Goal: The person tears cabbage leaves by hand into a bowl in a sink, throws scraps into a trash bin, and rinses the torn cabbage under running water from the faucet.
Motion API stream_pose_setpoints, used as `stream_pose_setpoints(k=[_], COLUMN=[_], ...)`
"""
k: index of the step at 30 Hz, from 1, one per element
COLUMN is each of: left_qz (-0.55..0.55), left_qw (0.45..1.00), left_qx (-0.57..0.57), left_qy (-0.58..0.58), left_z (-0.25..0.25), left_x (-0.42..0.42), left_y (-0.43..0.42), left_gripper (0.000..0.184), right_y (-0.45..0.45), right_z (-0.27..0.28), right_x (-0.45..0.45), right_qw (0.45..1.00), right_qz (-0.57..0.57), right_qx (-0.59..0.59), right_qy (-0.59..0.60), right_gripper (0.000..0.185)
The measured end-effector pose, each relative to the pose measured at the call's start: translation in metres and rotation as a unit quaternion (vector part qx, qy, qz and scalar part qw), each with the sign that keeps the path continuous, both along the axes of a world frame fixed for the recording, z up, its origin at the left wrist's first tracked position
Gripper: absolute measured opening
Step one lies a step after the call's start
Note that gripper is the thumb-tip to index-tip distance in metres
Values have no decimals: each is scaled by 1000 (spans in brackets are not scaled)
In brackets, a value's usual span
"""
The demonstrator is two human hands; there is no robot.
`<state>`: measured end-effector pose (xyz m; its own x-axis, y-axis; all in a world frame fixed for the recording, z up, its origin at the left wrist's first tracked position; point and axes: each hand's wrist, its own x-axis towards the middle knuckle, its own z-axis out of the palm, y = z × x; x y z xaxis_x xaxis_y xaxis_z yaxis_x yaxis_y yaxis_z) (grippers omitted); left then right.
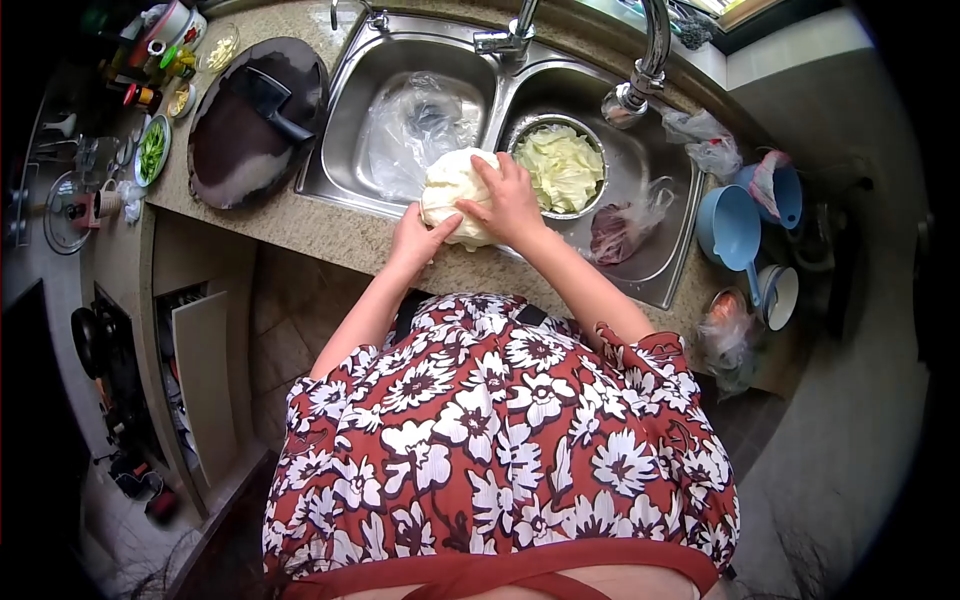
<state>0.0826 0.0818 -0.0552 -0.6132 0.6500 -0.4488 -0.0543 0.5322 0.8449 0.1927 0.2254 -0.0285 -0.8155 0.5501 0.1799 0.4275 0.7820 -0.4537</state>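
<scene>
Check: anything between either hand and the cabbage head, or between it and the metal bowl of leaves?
Nothing visible separates the left hand or right hand from the cabbage head; both touch it. Toward the metal bowl, the right hand covers the direct gap; no other obstacle shows.

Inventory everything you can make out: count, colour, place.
Cabbage: 1, pale, in both hands
Metal bowl: 1, silver, right basin
Leaves: several, pale, in metal bowl
Sink: 1, steel, top centre
Taps: 2+, chrome, back of sink
Plastic bag: 1, clear, left basin
Bagged lump: 1, dark-red, right basin
Board: 1, dark, left counter
Cleaver: 1, black, on board
Greens: 1 plateful, green, far left
Jars: several, mixed, far left
Dipper: 1, blue, right counter
Filled bag: 1, orange contents, right
Top: 1, red floral, bottom
Left hand: 1, bare, on cabbage
Right hand: 1, bare, on cabbage
</scene>
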Motion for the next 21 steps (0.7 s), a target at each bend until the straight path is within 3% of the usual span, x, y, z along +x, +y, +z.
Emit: stream_pose_setpoints(k=[8, 11, 14, 16, 19, 21], left_qz=[-14, -10, -20, -28, -53, -42], left_qw=[999, 1000, 999, 998, 998, 997], left_qx=[9, -1, -26, -37, -27, -2], left_qy=[-29, -15, -29, -42, -33, -65], left_z=[4, 14, 28, 30, 28, 21], left_x=[-13, -19, -27, -32, -37, -38], left_y=[25, 36, 43, 46, 46, 44], left_gripper=[56, 52, 50, 49, 48, 46], right_y=[12, 17, 24, 27, 24, 24], right_z=[4, 10, 2, 8, 6, 0], right_x=[22, 23, 32, 33, 34, 31], right_qw=[997, 991, 998, 992, 998, 995], right_qz=[-29, -38, 14, 24, 27, 29], right_qx=[0, -72, -61, -126, -64, 97], right_qy=[-71, -107, -25, -20, -7, 16], right_gripper=[66, 63, 61, 59, 54, 45])
